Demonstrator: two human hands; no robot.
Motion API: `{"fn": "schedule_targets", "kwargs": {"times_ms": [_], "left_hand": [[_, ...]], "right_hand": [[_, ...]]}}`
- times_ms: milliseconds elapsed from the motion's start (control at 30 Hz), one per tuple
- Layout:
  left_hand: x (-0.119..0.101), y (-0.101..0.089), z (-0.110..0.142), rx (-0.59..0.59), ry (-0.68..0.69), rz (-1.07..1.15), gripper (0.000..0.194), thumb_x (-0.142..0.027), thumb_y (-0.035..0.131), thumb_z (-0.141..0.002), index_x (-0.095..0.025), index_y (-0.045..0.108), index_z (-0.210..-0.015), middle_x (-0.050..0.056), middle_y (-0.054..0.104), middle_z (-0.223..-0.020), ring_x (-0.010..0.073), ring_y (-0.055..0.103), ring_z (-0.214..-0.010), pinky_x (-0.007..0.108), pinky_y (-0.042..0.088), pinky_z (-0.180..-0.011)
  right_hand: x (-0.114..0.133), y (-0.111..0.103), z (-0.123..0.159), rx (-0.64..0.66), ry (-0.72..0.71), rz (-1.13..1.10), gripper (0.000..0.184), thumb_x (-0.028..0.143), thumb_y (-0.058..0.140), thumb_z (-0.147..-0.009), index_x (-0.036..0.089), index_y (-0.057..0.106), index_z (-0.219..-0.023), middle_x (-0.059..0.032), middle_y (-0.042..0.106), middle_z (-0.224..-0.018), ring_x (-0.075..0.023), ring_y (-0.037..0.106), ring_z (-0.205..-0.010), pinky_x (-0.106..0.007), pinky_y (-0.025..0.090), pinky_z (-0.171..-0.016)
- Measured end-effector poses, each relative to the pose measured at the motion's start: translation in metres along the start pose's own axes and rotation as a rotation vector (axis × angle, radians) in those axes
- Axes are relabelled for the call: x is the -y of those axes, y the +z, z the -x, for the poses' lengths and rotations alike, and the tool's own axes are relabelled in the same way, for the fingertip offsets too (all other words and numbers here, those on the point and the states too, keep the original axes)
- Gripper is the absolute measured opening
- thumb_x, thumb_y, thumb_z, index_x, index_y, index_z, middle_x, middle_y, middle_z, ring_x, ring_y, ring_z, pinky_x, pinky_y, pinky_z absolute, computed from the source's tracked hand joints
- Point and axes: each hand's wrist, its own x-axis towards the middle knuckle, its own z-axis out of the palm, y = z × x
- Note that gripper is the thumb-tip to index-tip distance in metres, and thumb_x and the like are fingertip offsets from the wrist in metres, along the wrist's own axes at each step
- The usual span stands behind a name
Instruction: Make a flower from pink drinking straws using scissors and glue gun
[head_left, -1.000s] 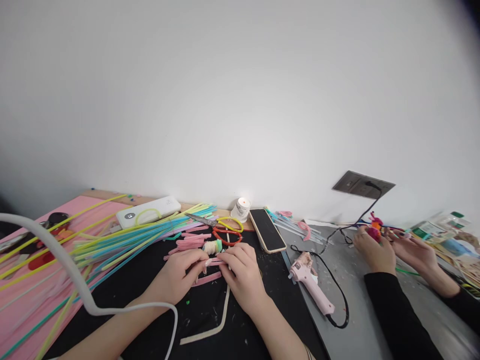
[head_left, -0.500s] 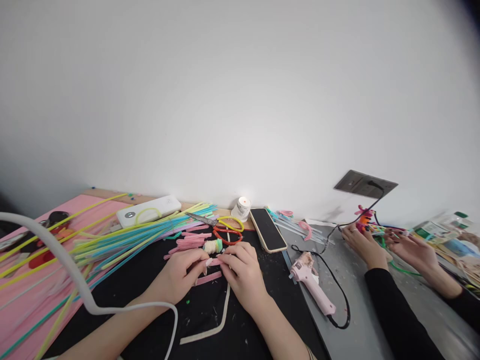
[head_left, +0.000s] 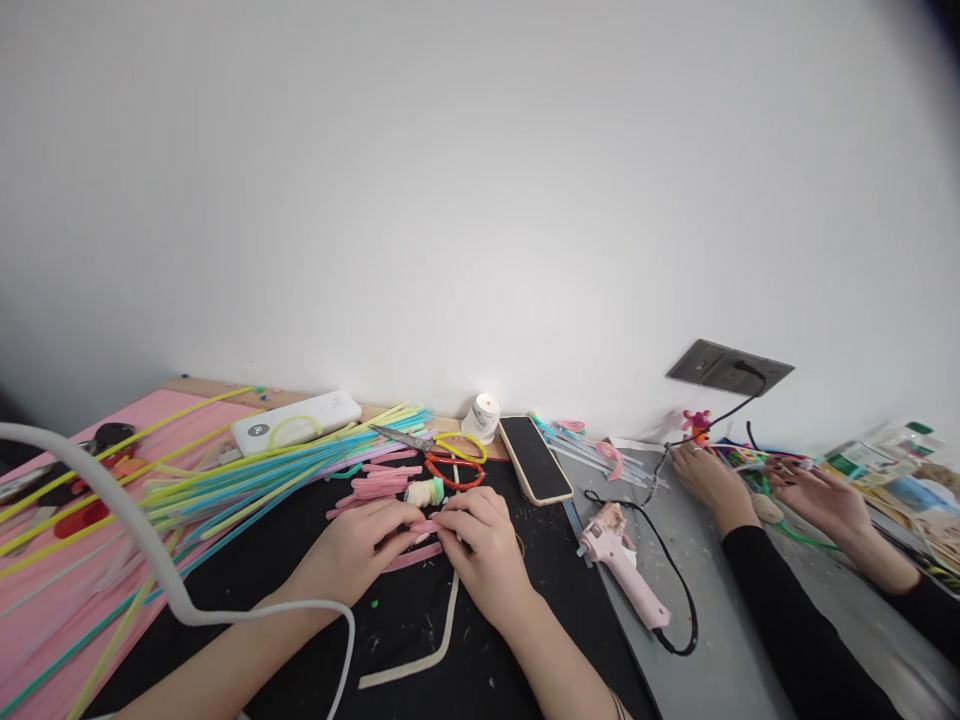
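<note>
Over the black mat (head_left: 420, 620), my left hand (head_left: 367, 545) and my right hand (head_left: 480, 545) pinch a short pink pipe cleaner piece (head_left: 424, 527) between their fingertips. Another pink strip (head_left: 411, 558) lies just below them. Right behind my fingers is a cream-and-green wound bundle (head_left: 424, 491), beside a pile of cut pink pipe cleaner pieces (head_left: 379, 484). Scissors (head_left: 457, 472) with red and yellow handles rest a little further back. A bent cream pipe cleaner (head_left: 420, 667) is on the mat in front.
Long pipe cleaners (head_left: 255, 490) cover the left side, near a white power bank (head_left: 296, 420). A white cable (head_left: 150, 545) crosses at left. A paper cup (head_left: 482, 418), phone (head_left: 536, 460) and pink glue gun (head_left: 622, 565) stand right. A co-worker's hands (head_left: 712, 490) hold a colourful figure.
My fingertips have drawn closer together on the pink piece, my left hand shifting slightly right. The co-worker's left hand has moved left with the colourful figure.
</note>
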Motion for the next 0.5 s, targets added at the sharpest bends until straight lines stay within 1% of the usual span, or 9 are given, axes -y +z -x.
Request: {"fn": "schedule_targets", "kwargs": {"times_ms": [67, 167, 400, 500], "left_hand": [[0.0034, 0.0006, 0.0004, 0.006, 0.01, -0.019, 0.019, -0.03, 0.05, -0.092, -0.022, 0.067, -0.091, 0.001, 0.074, -0.086, 0.015, 0.068, -0.077, 0.023, 0.051, -0.071], [0.0066, 0.0012, 0.0013, -0.005, 0.014, -0.046, 0.02, -0.029, 0.05, -0.092, -0.022, 0.069, -0.093, 0.002, 0.074, -0.087, 0.0165, 0.069, -0.079, 0.024, 0.052, -0.073], [0.0057, 0.0014, 0.0022, -0.009, 0.006, -0.017, 0.021, -0.026, 0.051, -0.091, -0.023, 0.071, -0.091, 0.002, 0.075, -0.086, 0.0166, 0.07, -0.077, 0.024, 0.052, -0.073], [0.006, 0.0004, 0.0026, 0.0, -0.007, 0.0, 0.022, -0.027, 0.051, -0.09, -0.023, 0.072, -0.092, 0.001, 0.075, -0.085, 0.0162, 0.069, -0.076, 0.024, 0.051, -0.071]], "right_hand": [[0.0, 0.0011, 0.0006, 0.007, 0.009, -0.001, 0.013, 0.016, 0.058, -0.089, 0.02, 0.069, -0.093, -0.0054, 0.068, -0.087, -0.0191, 0.058, -0.086, -0.034, 0.043, -0.076], [0.0001, 0.0021, 0.0011, 0.012, 0.018, -0.009, 0.012, 0.016, 0.058, -0.089, 0.02, 0.069, -0.092, -0.005, 0.068, -0.087, -0.0188, 0.058, -0.086, -0.034, 0.044, -0.076], [-0.0003, 0.0033, 0.0, 0.009, 0.025, -0.044, 0.013, 0.016, 0.057, -0.089, 0.021, 0.07, -0.091, -0.0051, 0.067, -0.085, -0.0194, 0.058, -0.084, -0.035, 0.045, -0.075], [-0.002, 0.0037, 0.0006, 0.025, 0.052, -0.059, 0.013, 0.014, 0.06, -0.087, 0.021, 0.07, -0.092, -0.0052, 0.068, -0.088, -0.0202, 0.058, -0.086, -0.036, 0.045, -0.077]]}}
